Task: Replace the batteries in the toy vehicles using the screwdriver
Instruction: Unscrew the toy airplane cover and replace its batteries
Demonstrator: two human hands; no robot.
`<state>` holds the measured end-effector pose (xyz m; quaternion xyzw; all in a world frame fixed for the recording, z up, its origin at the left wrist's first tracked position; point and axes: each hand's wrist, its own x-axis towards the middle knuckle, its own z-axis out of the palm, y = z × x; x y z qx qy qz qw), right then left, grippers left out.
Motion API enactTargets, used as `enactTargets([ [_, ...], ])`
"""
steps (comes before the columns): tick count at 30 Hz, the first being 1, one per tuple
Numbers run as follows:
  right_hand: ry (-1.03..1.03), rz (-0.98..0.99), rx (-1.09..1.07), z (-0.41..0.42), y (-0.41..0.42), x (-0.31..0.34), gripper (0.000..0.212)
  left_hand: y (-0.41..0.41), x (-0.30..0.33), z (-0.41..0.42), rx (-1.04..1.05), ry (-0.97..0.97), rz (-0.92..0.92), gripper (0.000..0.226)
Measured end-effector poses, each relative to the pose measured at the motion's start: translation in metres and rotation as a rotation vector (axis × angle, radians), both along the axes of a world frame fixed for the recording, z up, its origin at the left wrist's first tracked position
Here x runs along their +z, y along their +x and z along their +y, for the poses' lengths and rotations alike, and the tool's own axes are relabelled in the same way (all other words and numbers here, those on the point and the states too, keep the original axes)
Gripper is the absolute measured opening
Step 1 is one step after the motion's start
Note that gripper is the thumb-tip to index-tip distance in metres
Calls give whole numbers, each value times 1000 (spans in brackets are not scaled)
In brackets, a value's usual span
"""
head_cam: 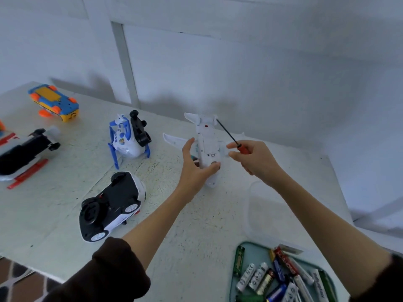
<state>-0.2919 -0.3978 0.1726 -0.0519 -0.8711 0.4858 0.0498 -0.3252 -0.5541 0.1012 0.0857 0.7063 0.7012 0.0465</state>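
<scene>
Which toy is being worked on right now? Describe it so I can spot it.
On the pale table, look between the two hands. The white toy airplane lies belly up there, wings spread. The other toys lie untouched to its left; only this one is gripped by the left hand.

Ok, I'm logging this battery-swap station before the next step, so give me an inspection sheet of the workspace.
Surface: pale speckled table, worn in places.
Job's things: white toy plane belly up, steadied by the left hand; red-handled screwdriver pinched in the right hand, tip raised off the plane; tray of loose batteries at near right.
Clutter: black-and-white car upside down, blue-and-white toy, orange-and-blue toy, black-and-red toy at left; clear container beside the tray.
Fingers: left spread around the plane's body; right curled on the screwdriver handle.
Cables: nothing seen.
Surroundings: white wall behind; patterned floor at near left.
</scene>
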Motion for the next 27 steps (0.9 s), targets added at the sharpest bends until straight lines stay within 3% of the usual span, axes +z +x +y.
enactTargets([
  [4, 218, -54, 38, -3, -15, 11, 27, 11, 0, -7, 9, -32, 90, 89],
  [9, 228, -202, 77, -6, -24, 18, 28, 22, 0, -14, -8, -5, 149, 89],
  [16, 315, -182, 102, -3, -23, 12, 17, 30, -3, -21, -116, 4, 191, 79],
  [20, 309, -229, 152, -1, -22, 7, 20, 30, -10, -23, -114, -14, 156, 75],
  [27, 377, -113, 113, -2, -26, 7, 26, 31, -12, -22, -163, -41, 180, 80],
])
